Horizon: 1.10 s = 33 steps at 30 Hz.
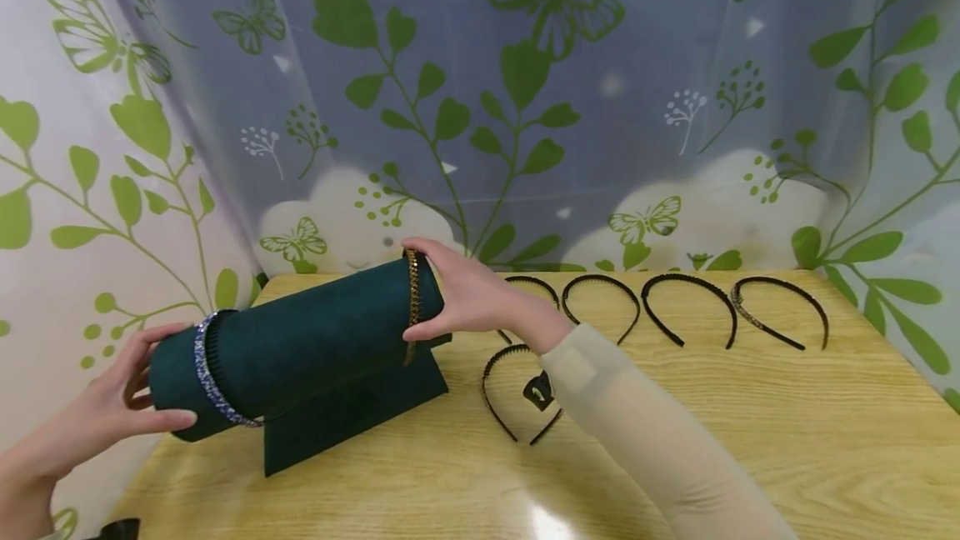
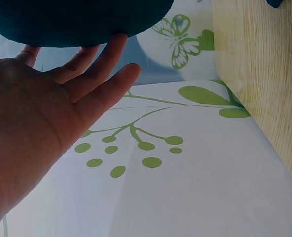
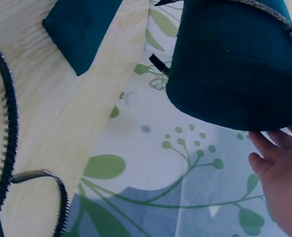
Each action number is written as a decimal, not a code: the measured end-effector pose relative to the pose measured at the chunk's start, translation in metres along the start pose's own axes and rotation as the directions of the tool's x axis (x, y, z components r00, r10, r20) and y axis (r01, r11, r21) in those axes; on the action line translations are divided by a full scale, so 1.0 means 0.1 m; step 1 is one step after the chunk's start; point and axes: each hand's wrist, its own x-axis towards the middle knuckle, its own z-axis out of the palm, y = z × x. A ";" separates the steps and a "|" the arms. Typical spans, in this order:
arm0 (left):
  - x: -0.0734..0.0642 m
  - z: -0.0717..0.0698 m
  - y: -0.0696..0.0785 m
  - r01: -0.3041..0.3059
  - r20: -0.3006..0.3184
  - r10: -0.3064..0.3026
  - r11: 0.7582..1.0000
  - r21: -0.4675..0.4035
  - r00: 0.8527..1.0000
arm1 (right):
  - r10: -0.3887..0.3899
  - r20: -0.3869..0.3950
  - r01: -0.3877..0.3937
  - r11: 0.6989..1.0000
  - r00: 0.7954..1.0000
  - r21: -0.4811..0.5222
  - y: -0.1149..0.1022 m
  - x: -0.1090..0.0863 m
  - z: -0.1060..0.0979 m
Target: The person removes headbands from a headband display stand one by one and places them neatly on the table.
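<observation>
- The fingers of the left hand point(image 1: 120, 402) are curled round the left end of the dark green stand point(image 1: 307, 336), thumb in front, at the left of the frame.
- The fingers and thumb of the right hand point(image 1: 476, 294) spread over the stand's right end, near the middle, gripping the gold headband point(image 1: 413, 294) against it.
- The stand's padded roll carries that headband and, by its left end, a blue glittery headband point(image 1: 212, 373); its flat base point(image 1: 360, 419) shows below.
- The right arm, in a pale sleeve point(image 1: 645, 415), reaches up from the lower right.
- Just right of the base lies a dark headband point(image 1: 491, 394), partly behind the sleeve.
- Four more headbands point(image 1: 678, 277) line the table's back edge, centre to right; the rightmost has a glittery side.
- The table point(image 1: 787, 457) is pale wood-grained.
- A leaf-and-butterfly curtain point(image 1: 600, 107) surrounds it, grey-blue behind, paler at the sides.
</observation>
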 end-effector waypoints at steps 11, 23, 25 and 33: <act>-0.01 0.00 0.00 -0.012 -0.002 0.012 1.000 -0.004 1.000 | 0.097 -0.100 -0.067 0.961 0.990 0.268 0.21 -0.15 0.10; -0.03 0.01 -0.03 -0.018 -0.001 0.018 1.000 -0.016 1.000 | 0.095 -0.179 -0.033 0.947 0.979 0.319 0.49 -0.42 0.14; -0.03 0.01 -0.03 -0.021 -0.002 0.021 1.000 -0.014 1.000 | 0.108 -0.193 -0.043 0.949 0.975 0.313 0.54 -0.50 0.13; -0.01 0.01 -0.02 -0.027 -0.003 0.027 1.000 -0.015 1.000 | 0.066 -0.276 0.011 0.963 0.959 0.269 0.69 -0.87 -0.05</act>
